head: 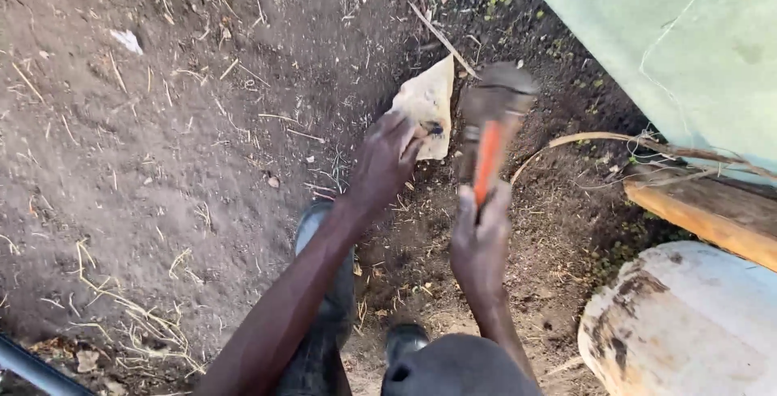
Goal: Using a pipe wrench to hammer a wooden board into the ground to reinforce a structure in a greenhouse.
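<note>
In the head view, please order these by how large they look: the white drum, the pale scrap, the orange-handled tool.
1. white drum
2. orange-handled tool, though being raised nearer the camera may enlarge it
3. pale scrap, close to the tool in size
</note>
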